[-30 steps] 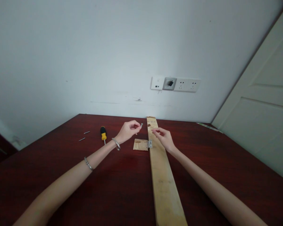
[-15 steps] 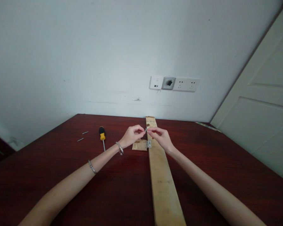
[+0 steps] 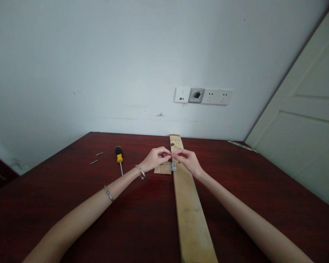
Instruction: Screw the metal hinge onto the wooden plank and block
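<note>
My left hand (image 3: 157, 158) is closed in a pinch, its fingertips meeting those of my right hand (image 3: 186, 160) above a long wooden board (image 3: 190, 210). A tiny silvery, screw-like piece (image 3: 173, 153) shows between the fingertips, mostly covered by them. Just below, a metal hinge (image 3: 173, 167) lies on the board's left edge, where a short wooden piece (image 3: 163, 168) meets it. The left hand partly hides that short piece. Left of my hands rests a screwdriver (image 3: 119, 155) with a black and yellow handle, its shaft pointing toward me.
Two thin metal pieces, one nearer (image 3: 94, 162) and one farther (image 3: 99, 153), lie left of the screwdriver on the dark red table (image 3: 142, 219). A white wall with sockets (image 3: 216, 96) rises behind the table. A flat strip (image 3: 242, 146) lies along the back right edge.
Both hands have shifted very slightly, and the fingertips are closer together. Less of the small silvery piece shows between them now. The board, hinge and screwdriver stay where they were.
</note>
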Demonstrator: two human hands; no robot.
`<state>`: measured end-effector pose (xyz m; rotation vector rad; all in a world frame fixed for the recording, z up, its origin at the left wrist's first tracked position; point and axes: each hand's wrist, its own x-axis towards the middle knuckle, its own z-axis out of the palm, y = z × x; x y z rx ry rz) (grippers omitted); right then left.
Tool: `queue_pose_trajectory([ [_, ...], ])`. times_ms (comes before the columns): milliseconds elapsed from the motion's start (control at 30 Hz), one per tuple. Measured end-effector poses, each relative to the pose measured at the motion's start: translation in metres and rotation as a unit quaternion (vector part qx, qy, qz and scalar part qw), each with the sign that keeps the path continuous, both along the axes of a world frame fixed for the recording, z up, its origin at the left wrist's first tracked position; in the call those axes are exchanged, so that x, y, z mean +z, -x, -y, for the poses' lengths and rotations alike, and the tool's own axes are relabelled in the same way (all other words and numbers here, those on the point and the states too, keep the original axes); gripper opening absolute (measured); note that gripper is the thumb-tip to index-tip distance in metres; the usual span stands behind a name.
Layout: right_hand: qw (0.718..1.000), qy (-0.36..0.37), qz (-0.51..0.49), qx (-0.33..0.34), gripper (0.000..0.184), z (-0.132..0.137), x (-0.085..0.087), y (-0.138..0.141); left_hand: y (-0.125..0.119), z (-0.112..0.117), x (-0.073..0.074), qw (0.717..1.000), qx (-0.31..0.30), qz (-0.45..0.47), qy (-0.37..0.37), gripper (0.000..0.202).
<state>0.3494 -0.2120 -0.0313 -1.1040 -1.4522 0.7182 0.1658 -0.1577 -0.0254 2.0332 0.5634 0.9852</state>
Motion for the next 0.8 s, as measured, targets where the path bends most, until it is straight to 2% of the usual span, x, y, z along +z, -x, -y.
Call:
queue_pose_trajectory([
  [167,0.999,0.021,0.03,-0.016,0.02,0.002,-0.02,-0.013,0.007,-0.018,-0.003,0.999,0.026,0.006,0.04,0.027],
  [367,0.995,0.048,0.08,-0.015,0.021,0.004,-0.039,-0.016,0.016,-0.037,-0.012,0.993,0.072,0.034,0.092,0.027],
  [800,0.991,0.046,0.127,0.007,0.017,0.002,-0.046,-0.021,0.02,-0.041,-0.016,0.99,0.087,0.033,0.11,0.027],
])
